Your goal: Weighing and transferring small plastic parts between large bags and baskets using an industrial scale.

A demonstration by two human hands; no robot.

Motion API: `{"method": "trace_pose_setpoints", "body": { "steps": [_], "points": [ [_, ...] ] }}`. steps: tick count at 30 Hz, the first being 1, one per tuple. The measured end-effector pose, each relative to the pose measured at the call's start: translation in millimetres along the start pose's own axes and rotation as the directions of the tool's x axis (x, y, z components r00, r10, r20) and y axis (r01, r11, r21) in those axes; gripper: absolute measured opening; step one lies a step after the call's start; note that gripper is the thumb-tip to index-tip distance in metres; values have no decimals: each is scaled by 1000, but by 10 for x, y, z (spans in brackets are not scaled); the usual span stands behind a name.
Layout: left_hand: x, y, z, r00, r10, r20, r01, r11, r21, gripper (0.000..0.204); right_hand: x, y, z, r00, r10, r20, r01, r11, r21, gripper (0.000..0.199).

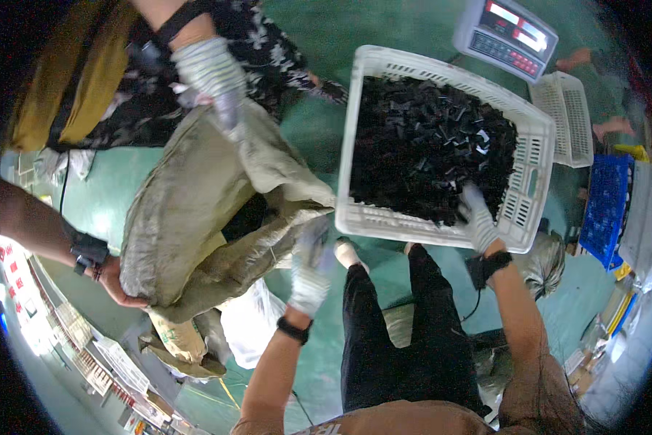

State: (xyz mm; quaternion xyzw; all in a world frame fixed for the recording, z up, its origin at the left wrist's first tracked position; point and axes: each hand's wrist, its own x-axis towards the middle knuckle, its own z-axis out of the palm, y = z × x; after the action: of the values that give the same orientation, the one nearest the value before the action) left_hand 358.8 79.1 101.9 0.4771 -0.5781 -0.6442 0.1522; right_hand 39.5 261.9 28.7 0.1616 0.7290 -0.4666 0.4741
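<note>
Small black pieces [435,138] fill much of a white plastic crate [534,185]. My right hand [478,220], in a striped work glove, reaches over the crate's near rim with its fingers apart, touching or just above the pieces. My left hand [311,270], gloved too, is at the right edge of a large grey-beige woven sack [177,210]; motion blurs its fingers. The sack's mouth gapes, with something dark inside. Another person's gloved hand [221,83] grips the sack's far rim, and a bare hand [119,285] holds its left edge.
A digital scale [506,36] stands beyond the crate, near a smaller white basket [564,116]. At right is a blue crate [606,210]. Left of my legs lie a white plastic bag [252,322] and a beige printed sack [179,335]. Someone in dark patterned clothing is at the far left.
</note>
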Motion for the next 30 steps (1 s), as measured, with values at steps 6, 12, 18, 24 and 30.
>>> {"method": "trace_pose_setpoints", "body": {
  "steps": [6, 12, 18, 24, 30],
  "points": [
    [1166, 99, 1681, 964, -222, 148, 256, 929, -267, 59, 926, -991, -1267, 990, -83, -112, 71, 992, -107, 95],
    [2084, -536, 2303, 858, -501, 114, 505, 780, -369, 77, 2186, -957, -1748, 996, -47, -77, 46, 999, -14, 89],
    [2400, -796, 3252, 827, -537, 165, 553, 729, -402, 103, 2543, -607, -1526, 958, -218, -187, 233, 971, 59, 97],
    [2238, -1052, 4271, 780, -588, -212, 533, 803, -265, 87, 2138, -198, -989, 976, -211, -47, 211, 882, 423, 61],
    [1692, -732, 4383, 925, -353, -138, 249, 840, -482, 66, 1698, 78, -926, 986, -81, 144, -56, 660, 749, 44]
  ]
}}
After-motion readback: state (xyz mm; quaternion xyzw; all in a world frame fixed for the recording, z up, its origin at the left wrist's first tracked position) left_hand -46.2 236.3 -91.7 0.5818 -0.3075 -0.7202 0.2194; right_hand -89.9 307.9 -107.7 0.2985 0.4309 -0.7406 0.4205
